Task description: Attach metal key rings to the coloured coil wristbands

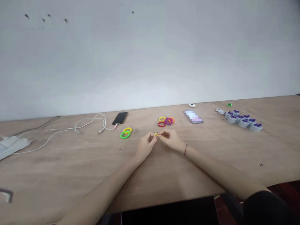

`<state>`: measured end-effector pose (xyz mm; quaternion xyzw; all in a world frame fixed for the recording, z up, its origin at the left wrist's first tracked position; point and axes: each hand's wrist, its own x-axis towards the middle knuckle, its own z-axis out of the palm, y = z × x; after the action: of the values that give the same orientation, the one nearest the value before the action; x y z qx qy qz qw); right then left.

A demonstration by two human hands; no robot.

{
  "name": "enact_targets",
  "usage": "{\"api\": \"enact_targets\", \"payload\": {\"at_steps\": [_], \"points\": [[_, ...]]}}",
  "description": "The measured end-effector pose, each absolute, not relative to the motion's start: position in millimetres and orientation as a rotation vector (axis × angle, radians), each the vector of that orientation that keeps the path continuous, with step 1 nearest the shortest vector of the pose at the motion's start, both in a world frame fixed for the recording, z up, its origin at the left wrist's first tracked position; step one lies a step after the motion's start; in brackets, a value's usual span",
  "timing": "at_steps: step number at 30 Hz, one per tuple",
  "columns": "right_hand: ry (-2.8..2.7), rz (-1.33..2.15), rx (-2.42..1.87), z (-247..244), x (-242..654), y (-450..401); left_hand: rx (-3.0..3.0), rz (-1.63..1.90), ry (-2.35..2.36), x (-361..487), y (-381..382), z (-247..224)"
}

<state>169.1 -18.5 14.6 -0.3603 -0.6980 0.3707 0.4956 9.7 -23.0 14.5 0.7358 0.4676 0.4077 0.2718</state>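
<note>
My left hand (144, 146) and my right hand (173, 141) meet above the table, fingertips pinched on a small yellow spiral coil (156, 134). Part of the coil is hidden under the right fingers. Just beyond the hands lies a group of coil rings: a yellow one (162, 119), a red one (161, 124), and purple (168, 121) and orange (172, 119) ones overlapping. Left of my left hand, a green coil (125, 135) overlaps another yellow coil (127, 129). Beside them are thin metal split rings (136, 131).
A black phone (120, 118) lies plugged into white cables (77, 127) at left, near a white power strip (16, 144). A blurred-out flat item (193, 116) and a white case (192, 105) lie at back right. Further right stand several grey round pieces with purple tops (243, 123).
</note>
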Motion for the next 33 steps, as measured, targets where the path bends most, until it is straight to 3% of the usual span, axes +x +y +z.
{"api": "enact_targets", "payload": {"at_steps": [9, 18, 27, 33], "points": [[-1.835, 0.783, -0.845, 13.9, 175.0, -17.4, 1.869, 1.106, 1.188, 9.2, -18.1, 10.4], [-1.674, 1.053, -0.865, 13.7, 170.9, -16.6, 1.677, 1.11, 1.043, 6.9, -6.5, 7.8], [-1.953, 0.63, -0.904, 9.5, 174.9, -11.8, 1.547, 1.102, 0.99, 3.6, -4.9, 3.8], [-2.032, 0.72, -0.92, 5.4, 180.0, -6.3, 1.548, 0.985, 1.001, 0.8, -3.5, 4.2]]}}
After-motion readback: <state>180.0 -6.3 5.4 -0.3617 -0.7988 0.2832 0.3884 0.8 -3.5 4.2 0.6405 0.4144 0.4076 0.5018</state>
